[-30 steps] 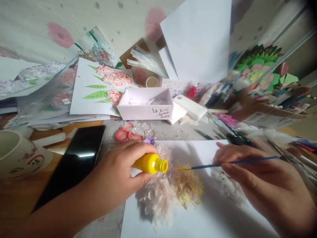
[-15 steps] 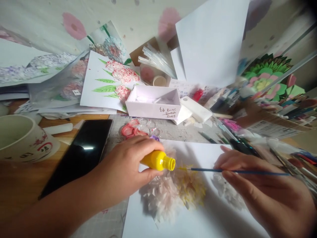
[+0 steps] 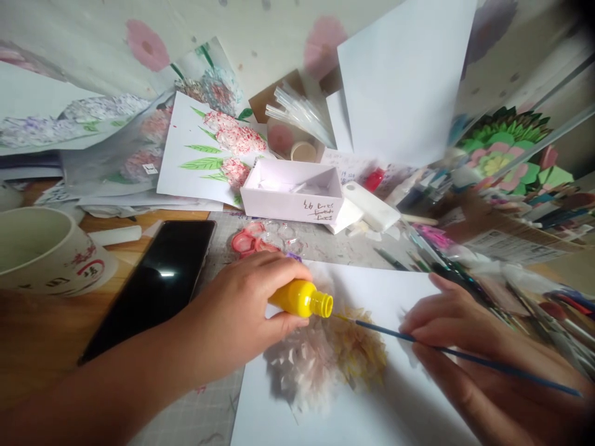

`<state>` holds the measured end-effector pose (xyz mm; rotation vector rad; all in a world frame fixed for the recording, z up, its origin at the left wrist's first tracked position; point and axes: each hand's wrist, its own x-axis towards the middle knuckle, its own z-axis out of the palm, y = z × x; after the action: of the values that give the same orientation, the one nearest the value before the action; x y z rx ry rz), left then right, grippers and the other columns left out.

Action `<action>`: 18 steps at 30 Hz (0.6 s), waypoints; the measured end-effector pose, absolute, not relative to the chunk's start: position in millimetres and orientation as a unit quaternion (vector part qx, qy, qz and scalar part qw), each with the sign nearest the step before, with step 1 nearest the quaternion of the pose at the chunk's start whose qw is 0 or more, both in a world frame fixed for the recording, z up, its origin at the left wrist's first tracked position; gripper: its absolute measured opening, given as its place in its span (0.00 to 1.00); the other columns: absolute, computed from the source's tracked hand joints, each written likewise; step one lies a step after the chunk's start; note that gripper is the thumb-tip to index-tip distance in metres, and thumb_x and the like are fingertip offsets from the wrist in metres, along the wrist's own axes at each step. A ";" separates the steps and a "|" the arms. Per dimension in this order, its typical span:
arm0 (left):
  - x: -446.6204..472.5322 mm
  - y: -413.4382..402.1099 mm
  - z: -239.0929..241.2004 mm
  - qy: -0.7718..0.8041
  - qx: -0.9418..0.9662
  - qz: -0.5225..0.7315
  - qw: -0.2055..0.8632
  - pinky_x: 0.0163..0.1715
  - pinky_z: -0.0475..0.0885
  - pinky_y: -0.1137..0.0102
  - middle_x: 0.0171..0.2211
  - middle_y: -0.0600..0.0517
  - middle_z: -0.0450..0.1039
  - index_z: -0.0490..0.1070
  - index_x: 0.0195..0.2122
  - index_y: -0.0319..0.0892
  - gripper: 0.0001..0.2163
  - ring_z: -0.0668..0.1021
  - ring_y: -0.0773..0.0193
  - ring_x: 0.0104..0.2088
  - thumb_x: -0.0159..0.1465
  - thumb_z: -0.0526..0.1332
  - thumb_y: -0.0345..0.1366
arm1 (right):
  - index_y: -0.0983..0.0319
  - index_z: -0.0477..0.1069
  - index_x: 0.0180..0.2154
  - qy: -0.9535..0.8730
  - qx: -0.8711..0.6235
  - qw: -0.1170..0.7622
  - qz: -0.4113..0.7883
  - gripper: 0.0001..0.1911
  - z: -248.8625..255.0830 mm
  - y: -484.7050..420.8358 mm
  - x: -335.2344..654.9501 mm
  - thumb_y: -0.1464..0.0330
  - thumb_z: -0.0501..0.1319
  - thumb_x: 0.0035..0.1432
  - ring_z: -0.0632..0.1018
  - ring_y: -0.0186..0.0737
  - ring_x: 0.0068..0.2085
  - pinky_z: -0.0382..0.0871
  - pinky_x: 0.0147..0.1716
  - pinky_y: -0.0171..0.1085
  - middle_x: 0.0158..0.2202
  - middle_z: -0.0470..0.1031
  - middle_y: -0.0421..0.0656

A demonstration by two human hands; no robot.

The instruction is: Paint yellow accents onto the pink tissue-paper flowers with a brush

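Note:
My left hand (image 3: 242, 316) is closed round a small yellow paint bottle (image 3: 302, 298), held on its side with its open mouth to the right. My right hand (image 3: 469, 359) pinches a thin blue paintbrush (image 3: 446, 350); its tip sits just right of the bottle's mouth. Below both lies a fluffy tissue-paper flower (image 3: 325, 362), pale pink with a yellow-stained right half, on a white paper sheet (image 3: 385, 415).
A black phone (image 3: 153, 285) lies left of my hand, with a white mug (image 3: 51, 254) further left. An open white box (image 3: 292, 192), flower paintings (image 3: 209, 155), pink plastic pieces (image 3: 246, 238) and brushes and pens (image 3: 469, 266) crowd the back and right.
The brush handle has dropped from level to slanting down to the right, while its tip stays near the bottle's mouth. My left hand and bottle are about steady; the view shifted slightly.

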<state>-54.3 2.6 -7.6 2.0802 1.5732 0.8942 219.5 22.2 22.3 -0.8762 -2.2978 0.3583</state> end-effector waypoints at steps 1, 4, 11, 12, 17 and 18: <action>-54.0 2.8 -7.1 0.561 0.741 0.316 0.191 0.41 0.71 0.68 0.39 0.58 0.80 0.75 0.39 0.49 0.12 0.80 0.59 0.43 0.54 0.68 0.32 | 0.54 0.72 0.37 -0.878 -0.331 0.322 0.130 0.10 22.7 22.4 218.3 0.75 0.62 0.56 0.82 0.37 0.35 0.60 0.64 0.41 0.32 0.80 0.34; -53.5 3.5 -6.2 0.562 0.741 0.315 0.189 0.41 0.71 0.68 0.39 0.57 0.80 0.75 0.39 0.49 0.12 0.80 0.59 0.43 0.53 0.68 0.32 | 0.54 0.72 0.36 -0.887 -0.316 0.314 0.118 0.10 23.6 23.2 215.1 0.75 0.62 0.55 0.82 0.37 0.35 0.63 0.61 0.39 0.32 0.80 0.35; -54.4 3.0 -9.0 0.555 0.739 0.330 0.189 0.41 0.71 0.69 0.38 0.59 0.80 0.75 0.39 0.50 0.13 0.80 0.60 0.41 0.53 0.69 0.32 | 0.54 0.70 0.38 -0.888 -0.313 0.312 0.127 0.12 24.5 21.1 216.3 0.77 0.61 0.56 0.81 0.36 0.36 0.59 0.64 0.40 0.33 0.79 0.34; -54.6 2.7 -9.5 0.557 0.739 0.328 0.191 0.41 0.71 0.69 0.38 0.59 0.80 0.75 0.39 0.50 0.13 0.80 0.60 0.42 0.53 0.69 0.31 | 0.54 0.69 0.38 -0.891 -0.308 0.307 0.127 0.12 24.6 21.0 217.2 0.77 0.61 0.56 0.81 0.35 0.35 0.59 0.63 0.40 0.33 0.79 0.34; -55.6 1.5 -13.1 0.548 0.740 0.339 0.195 0.41 0.70 0.69 0.38 0.59 0.80 0.74 0.40 0.50 0.14 0.80 0.60 0.42 0.53 0.69 0.30 | 0.53 0.69 0.40 -0.895 -0.306 0.287 0.151 0.12 25.2 21.4 221.4 0.76 0.61 0.57 0.82 0.38 0.37 0.55 0.66 0.44 0.34 0.79 0.34; -55.5 1.6 -13.8 0.545 0.740 0.344 0.192 0.41 0.70 0.69 0.38 0.59 0.79 0.74 0.40 0.50 0.14 0.79 0.60 0.42 0.53 0.69 0.30 | 0.53 0.69 0.41 -0.895 -0.306 0.286 0.150 0.13 25.3 21.5 221.5 0.76 0.62 0.57 0.82 0.38 0.37 0.54 0.66 0.45 0.35 0.79 0.34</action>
<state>-55.5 1.6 -13.8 2.0766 1.5310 0.9646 221.5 21.5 25.3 -0.8189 -2.3931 0.4013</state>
